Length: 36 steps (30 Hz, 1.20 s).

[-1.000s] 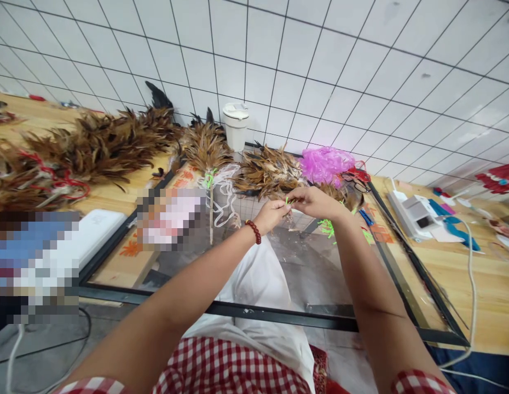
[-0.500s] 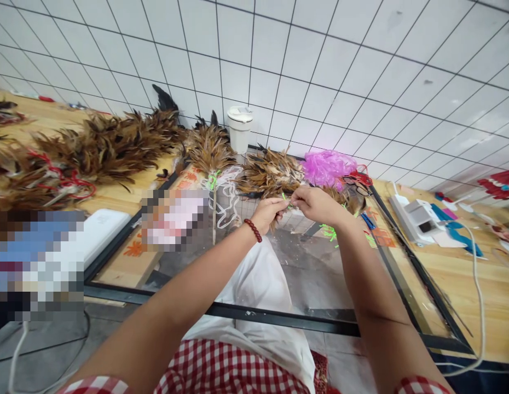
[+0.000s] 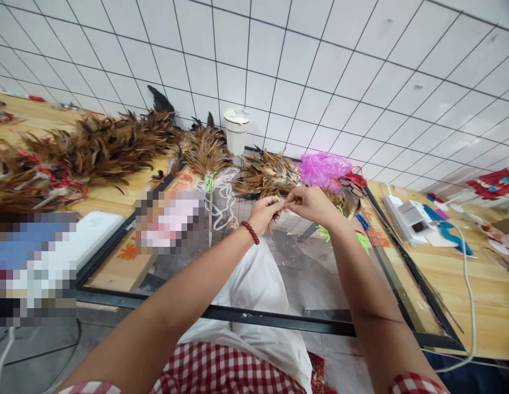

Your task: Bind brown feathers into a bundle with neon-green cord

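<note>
My left hand (image 3: 264, 214), with a dark red bead bracelet at the wrist, is closed on a small feather bunch (image 3: 271, 225); its brown tips show below the fingers. Fingertip to fingertip with it, my right hand (image 3: 311, 204) pinches a bright green string (image 3: 294, 203) that runs to the bunch. Just behind the hands lies a pile of brown feathers (image 3: 266, 172). More green strings (image 3: 323, 232) lie under my right wrist. Left of my hands is a feather duster (image 3: 206, 148), its thin stick (image 3: 210, 219) toward me and green string tied at its neck.
A black-framed glass panel (image 3: 254, 316) spans the work area. White strings (image 3: 225, 200), a white lidded cup (image 3: 237, 131) and a pink plastic bundle (image 3: 323, 171) lie toward the tiled wall. Long feather bundles (image 3: 90, 145) fill the left; a power strip (image 3: 402, 221) and white cable (image 3: 468, 295) are right.
My right hand has drawn slightly closer to my left, and the green string between the fingers has shifted. The whole view has moved a little, so things appear farther left.
</note>
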Tool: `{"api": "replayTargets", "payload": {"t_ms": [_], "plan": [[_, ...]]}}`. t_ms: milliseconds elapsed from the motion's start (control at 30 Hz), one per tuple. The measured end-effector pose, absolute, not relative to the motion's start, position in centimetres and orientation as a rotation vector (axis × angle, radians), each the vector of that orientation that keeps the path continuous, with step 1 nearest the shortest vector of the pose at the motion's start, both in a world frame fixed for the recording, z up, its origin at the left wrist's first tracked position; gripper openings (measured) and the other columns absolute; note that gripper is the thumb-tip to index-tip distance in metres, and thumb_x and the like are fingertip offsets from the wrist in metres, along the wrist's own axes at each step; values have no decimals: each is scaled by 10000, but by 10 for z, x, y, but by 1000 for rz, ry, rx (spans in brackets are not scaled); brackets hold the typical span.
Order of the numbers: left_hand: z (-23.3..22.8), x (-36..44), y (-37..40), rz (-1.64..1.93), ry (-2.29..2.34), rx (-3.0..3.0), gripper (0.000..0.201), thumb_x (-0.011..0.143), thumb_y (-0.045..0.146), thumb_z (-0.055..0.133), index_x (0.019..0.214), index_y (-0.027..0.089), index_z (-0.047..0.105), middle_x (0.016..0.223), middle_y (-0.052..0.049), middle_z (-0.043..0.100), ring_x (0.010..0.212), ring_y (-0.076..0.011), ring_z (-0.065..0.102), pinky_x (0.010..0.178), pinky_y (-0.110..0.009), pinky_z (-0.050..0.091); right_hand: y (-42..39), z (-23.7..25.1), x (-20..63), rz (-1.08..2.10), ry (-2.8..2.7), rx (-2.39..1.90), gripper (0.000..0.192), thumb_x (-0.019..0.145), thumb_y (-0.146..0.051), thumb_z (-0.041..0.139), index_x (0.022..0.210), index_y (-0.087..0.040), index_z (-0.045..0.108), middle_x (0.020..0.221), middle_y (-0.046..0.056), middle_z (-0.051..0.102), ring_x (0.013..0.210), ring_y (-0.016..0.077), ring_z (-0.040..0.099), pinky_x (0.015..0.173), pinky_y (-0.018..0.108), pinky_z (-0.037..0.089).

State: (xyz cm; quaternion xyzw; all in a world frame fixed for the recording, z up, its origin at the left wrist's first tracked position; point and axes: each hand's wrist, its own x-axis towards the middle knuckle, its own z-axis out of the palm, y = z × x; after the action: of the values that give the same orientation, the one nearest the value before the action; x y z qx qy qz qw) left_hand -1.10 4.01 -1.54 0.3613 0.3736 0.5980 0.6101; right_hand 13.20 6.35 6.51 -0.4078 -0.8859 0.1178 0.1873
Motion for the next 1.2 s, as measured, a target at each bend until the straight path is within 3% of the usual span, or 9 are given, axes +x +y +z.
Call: {"api": "replayTargets", "payload": {"t_ms": [200,467,700,767,933,1200], "plan": [[-20,-9,44,1499,1030,948,86,622,193,691,674,140,648,604,19,602,513,-57,495,485,-176,387,66,59,128,403,-2491,-1105,81,713,-176,628,687,-150,700,593,-2,649,518,87,505,561,216,349],[-26,-7,51,1571,1078,829,114,622,148,673,736,139,686,641,3,659,528,-77,561,553,-215,485,62,52,117,398,-2448,-1081,125,693,-127,589,630,-146,696,571,10,651,511,86,520,548,210,363],[-26,-11,54,1719,999,771,76,657,169,685,722,143,656,643,12,643,527,-82,561,587,-246,498,77,42,120,1275,-1872,-1168,157,781,-317,640,810,-162,636,629,11,664,575,128,642,564,240,517],[-24,-11,52,1728,1003,821,48,666,153,674,709,143,654,632,14,634,522,-84,559,582,-246,489,82,38,121,1374,-1680,-1201,178,757,-317,684,824,-170,610,623,-5,648,548,119,639,536,236,530],[-18,-11,48,1717,1030,902,33,667,126,672,694,139,656,630,10,635,530,-93,568,594,-255,497,85,34,122,1398,-1784,-1165,248,658,-341,779,778,-151,674,625,11,664,540,93,607,529,201,518],[-18,-11,48,1635,1037,879,175,613,196,755,738,139,646,602,20,636,477,-87,563,544,-249,507,87,35,130,1399,-1948,-1065,291,656,-403,764,760,-148,670,646,-4,632,574,82,555,577,215,489]]}}
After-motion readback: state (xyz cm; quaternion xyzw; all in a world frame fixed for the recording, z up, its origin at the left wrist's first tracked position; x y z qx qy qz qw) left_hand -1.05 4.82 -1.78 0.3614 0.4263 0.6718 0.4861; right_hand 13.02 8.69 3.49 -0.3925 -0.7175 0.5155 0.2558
